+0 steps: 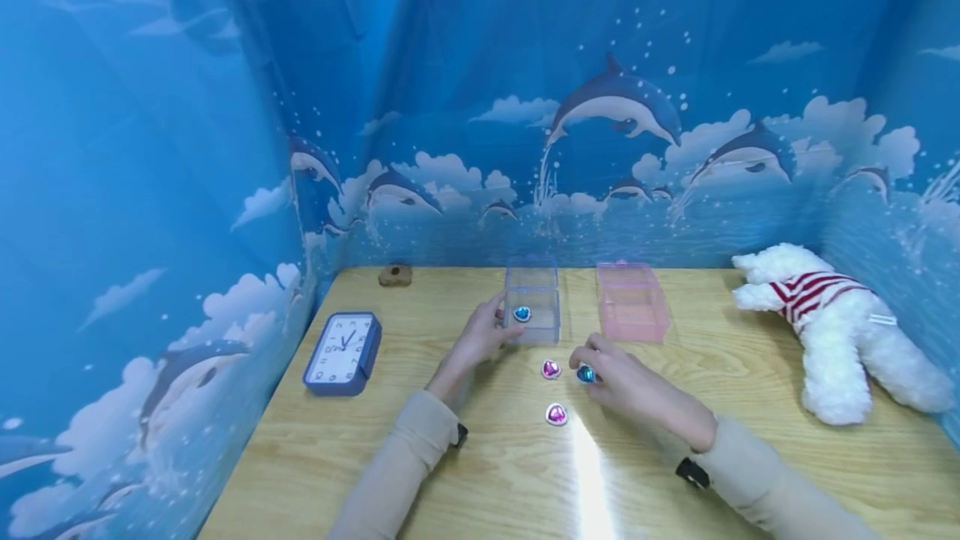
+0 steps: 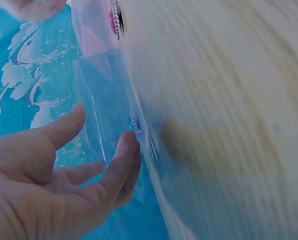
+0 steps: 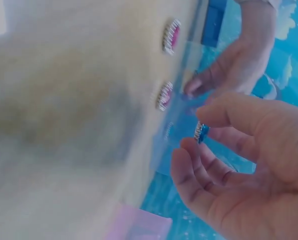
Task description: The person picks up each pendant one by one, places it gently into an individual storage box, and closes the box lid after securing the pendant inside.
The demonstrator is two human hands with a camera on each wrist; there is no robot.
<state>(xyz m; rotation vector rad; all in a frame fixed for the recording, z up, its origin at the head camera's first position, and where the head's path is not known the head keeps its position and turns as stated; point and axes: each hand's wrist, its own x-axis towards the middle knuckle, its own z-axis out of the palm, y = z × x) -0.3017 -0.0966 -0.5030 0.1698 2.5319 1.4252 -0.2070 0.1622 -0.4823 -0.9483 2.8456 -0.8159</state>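
1. Behind everything, a dolphin-print curtain [image 1: 450, 40], all blue sea and white cloud.
2. Below it, the wood-grain tabletop [image 1: 300, 465], catching a bright strip of glare.
3. Over on the right lies a white plush toy [image 1: 832, 336] in a red-and-white striped top; its little white tag is too small to read.
4. Right hand [image 1: 618, 369]: a narrow fingertip pinch, and between thumb and finger sits a blue gem [image 3: 202, 132]! Nice grip, I'd say: hold it by the beaded silver edge, lightly, since hard squeezing could flick it loose.
5. Left hand [image 1: 480, 340]: thumb and fingers spread wide at the left side of the clear blue box; whether they press on it, I can't tell. A soft touch there should steady such light plastic without tipping it.
6. The alarm clock [image 1: 341, 348], blue-framed: numerals ring its white dial, 2, 3 and 10 among them, but no brand name I can make out.
7. Clear pink box [image 1: 633, 319], lid raised, no lettering visible.
8. Clear blue box [image 1: 542, 330] beside it, lid also up.
9. Far left, a small brown block [image 1: 395, 276].
10. Smallest of all: a second blue gem [image 1: 522, 314] inside the blue box, and two pink gems [image 1: 557, 414] on the wood.
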